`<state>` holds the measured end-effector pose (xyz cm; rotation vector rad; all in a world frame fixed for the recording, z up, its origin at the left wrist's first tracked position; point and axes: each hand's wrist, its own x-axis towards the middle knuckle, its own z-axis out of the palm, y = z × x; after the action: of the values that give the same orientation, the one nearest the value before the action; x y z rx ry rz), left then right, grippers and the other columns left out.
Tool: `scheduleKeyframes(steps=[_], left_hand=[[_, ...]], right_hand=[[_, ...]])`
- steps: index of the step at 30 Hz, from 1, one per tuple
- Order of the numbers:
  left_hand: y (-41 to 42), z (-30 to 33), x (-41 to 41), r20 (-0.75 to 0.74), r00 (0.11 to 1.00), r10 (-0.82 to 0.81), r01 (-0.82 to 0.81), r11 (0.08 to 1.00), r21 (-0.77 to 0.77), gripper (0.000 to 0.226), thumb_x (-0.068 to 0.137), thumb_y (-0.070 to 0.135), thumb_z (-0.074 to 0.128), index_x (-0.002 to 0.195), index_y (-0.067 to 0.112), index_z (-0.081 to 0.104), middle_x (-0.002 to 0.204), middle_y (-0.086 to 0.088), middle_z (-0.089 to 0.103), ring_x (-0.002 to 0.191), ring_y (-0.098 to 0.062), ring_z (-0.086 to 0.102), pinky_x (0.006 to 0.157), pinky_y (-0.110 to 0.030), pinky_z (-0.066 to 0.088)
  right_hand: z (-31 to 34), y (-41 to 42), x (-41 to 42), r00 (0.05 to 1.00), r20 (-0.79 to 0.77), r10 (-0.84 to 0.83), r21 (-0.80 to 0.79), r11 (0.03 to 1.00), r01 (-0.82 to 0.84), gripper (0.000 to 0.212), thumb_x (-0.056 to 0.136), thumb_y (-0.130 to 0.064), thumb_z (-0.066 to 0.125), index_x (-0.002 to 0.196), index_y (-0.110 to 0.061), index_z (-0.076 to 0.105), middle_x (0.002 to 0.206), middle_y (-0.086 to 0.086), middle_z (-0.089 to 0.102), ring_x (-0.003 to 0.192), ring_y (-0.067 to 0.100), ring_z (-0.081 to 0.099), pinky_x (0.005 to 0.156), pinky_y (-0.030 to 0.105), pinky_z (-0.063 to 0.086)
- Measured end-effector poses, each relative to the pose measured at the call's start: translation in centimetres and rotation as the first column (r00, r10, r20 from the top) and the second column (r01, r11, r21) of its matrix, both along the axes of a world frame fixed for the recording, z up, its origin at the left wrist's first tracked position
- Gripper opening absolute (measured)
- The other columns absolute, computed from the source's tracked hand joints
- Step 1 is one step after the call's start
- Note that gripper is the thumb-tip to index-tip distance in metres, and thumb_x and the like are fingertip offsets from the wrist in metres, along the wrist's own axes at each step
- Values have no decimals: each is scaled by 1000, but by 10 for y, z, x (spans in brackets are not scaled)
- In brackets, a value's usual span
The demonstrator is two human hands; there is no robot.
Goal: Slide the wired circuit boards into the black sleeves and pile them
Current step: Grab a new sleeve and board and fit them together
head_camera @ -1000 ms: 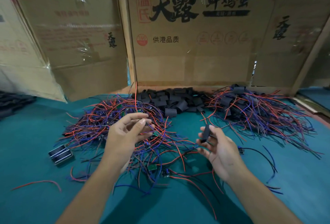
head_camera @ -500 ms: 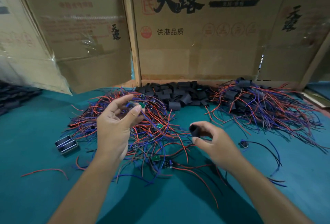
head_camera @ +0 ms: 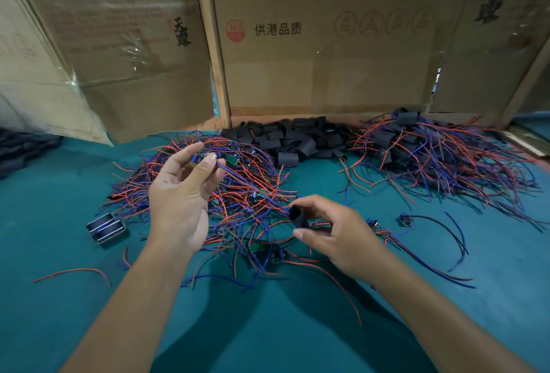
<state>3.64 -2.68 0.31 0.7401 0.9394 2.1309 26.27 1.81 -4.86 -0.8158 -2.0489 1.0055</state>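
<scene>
Teal table (head_camera: 44, 328), cardboard wall (head_camera: 327, 69) behind; L hand (head_camera: 178, 203) pinches board (head_camera: 198, 158), R hand (head_camera: 336, 233) sleeve (head_camera: 298, 217).

Bare green table (head_camera: 44, 313) lies nearest; wire tangle (head_camera: 244, 194), sleeve heap (head_camera: 297, 140) and cardboard wall (head_camera: 327, 60) block beyond
</scene>
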Motion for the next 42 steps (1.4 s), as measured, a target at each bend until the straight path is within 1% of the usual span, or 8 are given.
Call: scheduleKeyframes(steps=[7, 13, 24, 27, 32, 38, 40, 42], left_hand=[[0, -1, 3, -14, 1000, -9, 9, 1000, 12, 25, 80, 2, 70, 104, 9, 67, 89, -9, 59, 77, -15, 69, 72, -18, 56], [0, -2, 5, -121, 990, 71, -67, 997, 32, 27, 80, 2, 73, 105, 10, 68, 93, -14, 55, 88, -31, 62, 73, -24, 57], [1, -7, 4, -232, 964, 133, -119, 990, 76, 25, 86, -5, 70, 104, 12, 68, 86, 1, 64, 75, -18, 72, 71, -24, 58], [0, -8, 11, -324, 933, 155, -127, 986, 108, 26, 87, -4, 70, 105, 14, 68, 85, 1, 69, 75, -18, 71, 70, -25, 58], [-8, -21, 45, -533, 838, 120, -60, 990, 129, 31, 85, 3, 75, 108, 23, 69, 92, 2, 72, 83, -20, 69, 79, -38, 59], [-15, -35, 71, -655, 754, -48, 85, 996, 25, 33, 92, 21, 68, 124, 30, 68, 118, 7, 72, 109, -11, 69, 92, -23, 53], [-17, -36, 71, -752, 659, -31, 46, 999, -1, 33, 96, 33, 58, 129, 38, 63, 123, 16, 69, 104, -7, 69, 80, -20, 53], [-19, -35, 71, -792, 611, 3, -12, 1000, -5, 31, 98, 37, 56, 128, 42, 63, 122, 22, 68, 77, 5, 67, 58, -13, 44]], right_hand=[[3, -14, -9, 990, -141, 27, -66, 997, -36, 32, 83, -9, 76, 108, -23, 63, 99, -5, 70, 96, 8, 65, 77, 13, 51], [5, -15, -11, 983, -177, -43, -36, 999, 37, 30, 81, -10, 77, 102, -26, 62, 95, -7, 70, 90, 9, 66, 77, 23, 56], [7, -14, -9, 989, -71, -130, 252, 957, 144, 33, 81, -13, 76, 110, -17, 62, 99, -5, 67, 93, 5, 62, 84, 13, 46], [8, -14, -7, 990, -10, -139, 329, 935, 134, 36, 83, -15, 75, 116, -15, 61, 105, -4, 66, 97, 11, 61, 89, 27, 48], [11, -17, -5, 988, 45, -146, 411, 904, 115, 39, 85, -23, 70, 123, -19, 60, 112, -6, 65, 104, 14, 60, 91, 34, 48], [16, -15, -6, 975, -101, -199, 495, 840, 223, 39, 83, -9, 74, 120, -8, 63, 105, 0, 66, 95, 15, 61, 86, 30, 50], [18, -13, -3, 966, -132, -221, 521, 814, 257, 42, 82, -7, 75, 123, -8, 62, 108, 1, 66, 98, 14, 61, 89, 23, 47], [20, -12, 0, 962, -129, -239, 545, 793, 270, 43, 83, -10, 73, 125, -7, 62, 111, 2, 66, 101, 13, 61, 91, 21, 46]])
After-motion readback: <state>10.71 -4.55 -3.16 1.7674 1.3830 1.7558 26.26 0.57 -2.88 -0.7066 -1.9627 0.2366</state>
